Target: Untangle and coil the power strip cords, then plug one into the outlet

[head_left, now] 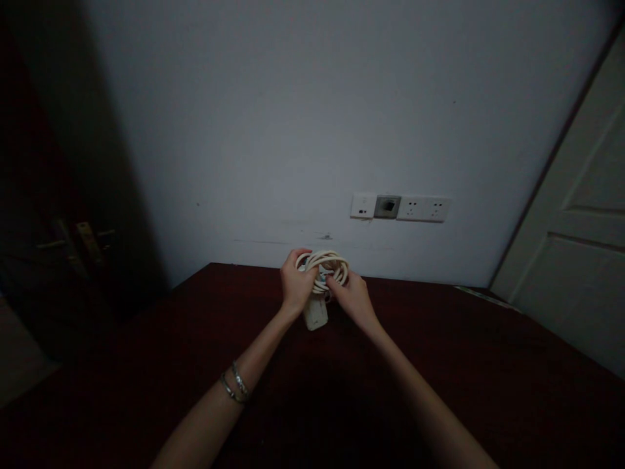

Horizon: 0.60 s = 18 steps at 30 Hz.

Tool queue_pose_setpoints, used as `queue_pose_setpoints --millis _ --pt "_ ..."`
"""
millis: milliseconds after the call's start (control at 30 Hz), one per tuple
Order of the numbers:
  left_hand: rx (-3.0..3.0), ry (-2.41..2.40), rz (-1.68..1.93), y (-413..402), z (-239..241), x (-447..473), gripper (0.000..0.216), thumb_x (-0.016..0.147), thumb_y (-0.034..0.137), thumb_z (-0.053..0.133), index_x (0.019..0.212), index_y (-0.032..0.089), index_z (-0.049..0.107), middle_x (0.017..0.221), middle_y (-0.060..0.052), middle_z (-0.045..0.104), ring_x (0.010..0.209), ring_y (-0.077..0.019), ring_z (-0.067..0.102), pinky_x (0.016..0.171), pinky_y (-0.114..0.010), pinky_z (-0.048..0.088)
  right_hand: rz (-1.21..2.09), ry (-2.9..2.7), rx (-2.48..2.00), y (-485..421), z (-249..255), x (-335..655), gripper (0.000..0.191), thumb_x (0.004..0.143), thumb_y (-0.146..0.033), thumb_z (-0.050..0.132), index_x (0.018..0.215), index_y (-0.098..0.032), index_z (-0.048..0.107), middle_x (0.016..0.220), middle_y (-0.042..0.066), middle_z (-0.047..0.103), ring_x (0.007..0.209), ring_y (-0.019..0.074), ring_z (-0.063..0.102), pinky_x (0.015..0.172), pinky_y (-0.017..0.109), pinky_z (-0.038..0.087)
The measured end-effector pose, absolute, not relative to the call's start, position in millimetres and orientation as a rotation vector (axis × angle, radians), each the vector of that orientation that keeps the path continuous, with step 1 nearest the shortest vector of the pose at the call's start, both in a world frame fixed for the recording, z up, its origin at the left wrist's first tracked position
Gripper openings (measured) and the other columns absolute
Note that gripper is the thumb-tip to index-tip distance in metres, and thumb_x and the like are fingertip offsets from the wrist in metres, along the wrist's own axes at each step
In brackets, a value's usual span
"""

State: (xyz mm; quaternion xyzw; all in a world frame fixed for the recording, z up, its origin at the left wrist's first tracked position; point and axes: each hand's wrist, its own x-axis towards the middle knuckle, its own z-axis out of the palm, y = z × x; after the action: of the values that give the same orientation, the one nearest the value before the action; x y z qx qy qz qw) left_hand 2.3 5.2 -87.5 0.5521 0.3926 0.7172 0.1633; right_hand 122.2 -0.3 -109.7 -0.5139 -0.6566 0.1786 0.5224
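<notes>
Both hands grip a coiled white cable point(336, 260) above the far part of a dark red table. My left hand point(295, 281) closes round the left side of the loops, its thumb pressed over them. On the opposite side, my right hand point(355, 297) pinches the coil, thumb in front. Under the loops, between my wrists, shows the end of a white power strip point(316, 315); the rest of it is hidden behind the coil and my left hand. Whether the strip rests on the table or hangs, I cannot tell.
The dark red tabletop point(303, 404) meets a pale wall point(273, 130). On the wall, right of my hands, is a row of sockets point(422, 209) with a grey plate point(387, 206). A white panelled door point(581, 260) stands right; a dark door with a handle point(90, 242) is left.
</notes>
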Motion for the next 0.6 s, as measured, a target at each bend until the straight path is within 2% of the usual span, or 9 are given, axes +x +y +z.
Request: queue_pose_setpoints --millis 233,467,600 --pt "1.585 1.111 1.998 2.4 -90.1 7.1 0.022 0.059 0.009 0.058 0.080 0.014 0.056 0.072 0.001 0.059 0.068 -0.0126 0.056 0.065 -0.022 0.044 0.373 -1.548 -1.174 3.0 -105.9 129.7 0.031 0.070 -0.026 0.051 0.096 -0.014 0.063 0.088 0.008 0.068 0.077 0.0196 0.062 0.070 0.028 0.045" --pt "1.693 1.167 1.896 5.5 -89.8 1.4 0.023 0.056 0.009 0.060 0.078 0.015 0.054 0.068 0.003 0.056 0.064 -0.0111 0.054 0.061 -0.021 0.042 0.223 -1.658 -1.280 -8.0 -92.8 134.0 0.024 0.072 -0.024 0.048 0.085 -0.013 0.066 0.076 0.009 0.068 0.067 0.0196 0.061 0.061 0.025 0.042" --pt "1.800 1.203 1.720 16.1 -95.4 -2.6 0.022 0.056 0.010 0.061 0.078 0.014 0.062 0.074 0.000 0.061 0.069 -0.0126 0.056 0.065 -0.022 0.042 0.161 -1.703 -1.326 -7.9 -89.5 139.8 0.024 0.071 -0.022 0.047 0.080 -0.011 0.066 0.072 0.010 0.067 0.063 0.0192 0.060 0.057 0.025 0.039"
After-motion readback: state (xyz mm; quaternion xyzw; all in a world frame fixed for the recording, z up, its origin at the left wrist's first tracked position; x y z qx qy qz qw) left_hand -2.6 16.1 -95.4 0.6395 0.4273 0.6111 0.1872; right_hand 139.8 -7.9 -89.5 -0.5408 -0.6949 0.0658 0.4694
